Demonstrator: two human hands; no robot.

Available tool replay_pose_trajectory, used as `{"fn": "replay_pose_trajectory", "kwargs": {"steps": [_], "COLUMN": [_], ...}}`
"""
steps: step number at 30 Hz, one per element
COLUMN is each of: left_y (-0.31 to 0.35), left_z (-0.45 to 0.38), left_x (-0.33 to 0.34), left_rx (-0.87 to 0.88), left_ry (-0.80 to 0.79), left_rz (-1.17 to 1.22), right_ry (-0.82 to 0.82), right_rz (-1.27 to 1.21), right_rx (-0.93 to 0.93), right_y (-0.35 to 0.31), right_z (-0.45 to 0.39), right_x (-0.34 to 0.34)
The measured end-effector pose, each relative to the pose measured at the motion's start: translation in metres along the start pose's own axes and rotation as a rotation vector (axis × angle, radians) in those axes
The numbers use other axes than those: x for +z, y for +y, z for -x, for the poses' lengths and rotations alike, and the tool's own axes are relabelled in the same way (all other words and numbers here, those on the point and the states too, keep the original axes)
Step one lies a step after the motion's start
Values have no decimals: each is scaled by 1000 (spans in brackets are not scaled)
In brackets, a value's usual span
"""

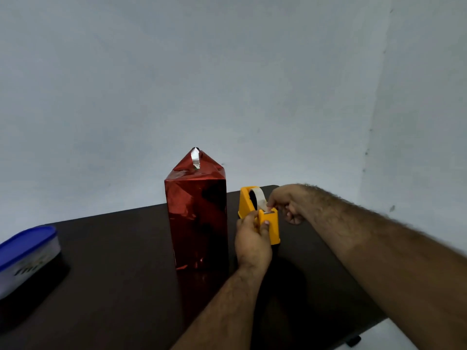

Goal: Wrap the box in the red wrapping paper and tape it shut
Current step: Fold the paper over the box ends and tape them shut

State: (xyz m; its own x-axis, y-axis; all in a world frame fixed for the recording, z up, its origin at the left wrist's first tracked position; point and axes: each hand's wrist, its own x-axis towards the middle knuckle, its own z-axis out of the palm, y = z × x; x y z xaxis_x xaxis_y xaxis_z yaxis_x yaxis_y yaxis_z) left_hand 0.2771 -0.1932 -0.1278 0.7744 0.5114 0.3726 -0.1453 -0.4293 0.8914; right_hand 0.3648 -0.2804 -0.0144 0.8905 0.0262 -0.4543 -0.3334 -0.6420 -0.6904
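A tall box wrapped in shiny red paper [197, 218] stands upright on the dark table [113, 274]. Its top flaps rise to a peak with a silver strip showing at the tip. Just right of it sits a yellow tape dispenser [249, 200] with a white tape roll [260, 198]. My left hand [252, 238] grips the dispenser's front end, thumb and fingers curled round it. My right hand [285, 203] reaches in from the right and pinches the tape end at the cutter.
A plastic container with a blue lid [25, 256] lies at the table's left edge. A pale wall stands close behind the table. The table's right edge runs diagonally under my right forearm, with light floor beyond it.
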Motion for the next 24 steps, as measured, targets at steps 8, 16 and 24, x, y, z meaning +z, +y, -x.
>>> {"fn": "replay_pose_trajectory", "kwargs": {"steps": [8, 16, 24], "left_y": [2, 4, 5], "left_z": [-3, -2, -3], "left_x": [-3, -6, -6], "left_rx": [-40, -45, -59], "left_ry": [-47, -58, -59], "left_rz": [-32, -35, -39], "right_ry": [21, 84, 270], "right_rz": [-197, -283, -481], "right_rx": [-88, -112, -211], "right_y": [0, 35, 55], "right_z": [24, 36, 45], "right_x": [-5, 12, 29]}}
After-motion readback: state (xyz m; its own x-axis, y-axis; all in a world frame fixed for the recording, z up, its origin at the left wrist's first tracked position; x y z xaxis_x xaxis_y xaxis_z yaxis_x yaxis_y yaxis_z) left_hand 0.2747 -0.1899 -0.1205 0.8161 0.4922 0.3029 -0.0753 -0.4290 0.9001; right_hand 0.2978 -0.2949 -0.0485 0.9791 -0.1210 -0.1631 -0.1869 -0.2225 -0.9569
